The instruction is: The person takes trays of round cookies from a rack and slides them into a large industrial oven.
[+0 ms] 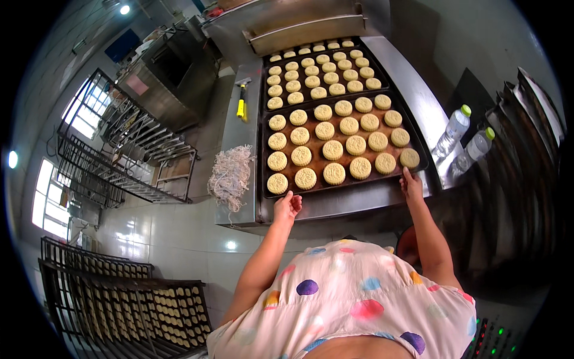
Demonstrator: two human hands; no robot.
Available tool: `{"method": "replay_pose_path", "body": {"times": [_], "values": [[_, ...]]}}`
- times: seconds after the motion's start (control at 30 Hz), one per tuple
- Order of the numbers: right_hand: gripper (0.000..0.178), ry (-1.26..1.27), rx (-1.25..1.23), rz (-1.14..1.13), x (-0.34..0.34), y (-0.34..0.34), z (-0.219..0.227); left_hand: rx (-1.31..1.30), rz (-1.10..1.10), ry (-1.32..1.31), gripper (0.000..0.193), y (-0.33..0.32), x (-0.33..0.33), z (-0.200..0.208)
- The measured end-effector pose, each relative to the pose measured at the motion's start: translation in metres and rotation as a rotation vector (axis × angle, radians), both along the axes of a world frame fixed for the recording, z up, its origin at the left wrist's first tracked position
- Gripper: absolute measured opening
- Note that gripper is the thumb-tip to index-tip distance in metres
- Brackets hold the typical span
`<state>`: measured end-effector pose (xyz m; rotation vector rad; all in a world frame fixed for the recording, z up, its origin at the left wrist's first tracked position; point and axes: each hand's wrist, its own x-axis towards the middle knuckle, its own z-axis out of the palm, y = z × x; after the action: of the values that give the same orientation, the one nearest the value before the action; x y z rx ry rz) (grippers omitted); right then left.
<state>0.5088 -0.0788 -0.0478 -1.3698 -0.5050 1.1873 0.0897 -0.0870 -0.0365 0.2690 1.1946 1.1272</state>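
A dark baking tray [317, 159] lies on the metal table, filled with rows of round pale cakes [356, 145] with stamped tops and fluted sides. My left hand [288, 206] grips the tray's near edge toward its left corner, thumb up on the rim and fingers curled. At the near right corner, my right hand [411, 184] is closed on the rim, its thumb close to the corner cake. Beyond this tray sits a second tray [305, 88] of the same cakes, running up to the metal opening at the back.
A bundle of white string [230, 175] and a yellow-handled scraper [241, 103] lie left of the trays. Two clear bottles [453, 131] with green caps stand right. Dark trays [517, 149] lean upright further right. Racks [128, 170] stand left; a loaded rack [125, 281] is lower left.
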Motion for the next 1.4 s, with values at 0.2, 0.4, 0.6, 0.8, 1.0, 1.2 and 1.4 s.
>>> {"method": "replay_pose_path", "body": {"times": [0.2, 0.4, 0.6, 0.8, 1.0, 1.2, 1.4], "values": [[0.033, -0.025, -0.019, 0.03, -0.001, 0.009, 0.003, -0.005, 0.018, -0.03, 0.019, 0.01, -0.003, 0.0], [0.033, -0.002, -0.008, 0.035, -0.002, 0.013, 0.002, -0.005, -0.022, -0.054, 0.018, 0.02, -0.011, -0.008], [0.038, -0.081, -0.008, -0.022, -0.016, 0.011, 0.004, 0.08, -0.105, 0.128, 0.024, 0.006, -0.004, -0.002], [0.04, -0.531, 0.083, 0.047, -0.036, -0.004, -0.004, 0.128, -0.204, 0.333, 0.024, -0.058, -0.003, -0.022], [0.028, -1.428, 0.221, 0.017, -0.062, -0.016, -0.011, -0.181, -0.081, 0.262, 0.021, -0.192, -0.061, -0.083], [0.026, -1.361, 0.187, 0.024, -0.065, -0.018, -0.011, -0.517, -0.026, 0.422, 0.027, -0.318, -0.124, -0.144], [0.025, -1.403, 0.193, 0.028, -0.067, -0.019, -0.011, -0.568, -0.607, 0.98, 0.034, -0.362, -0.136, -0.183]]}}
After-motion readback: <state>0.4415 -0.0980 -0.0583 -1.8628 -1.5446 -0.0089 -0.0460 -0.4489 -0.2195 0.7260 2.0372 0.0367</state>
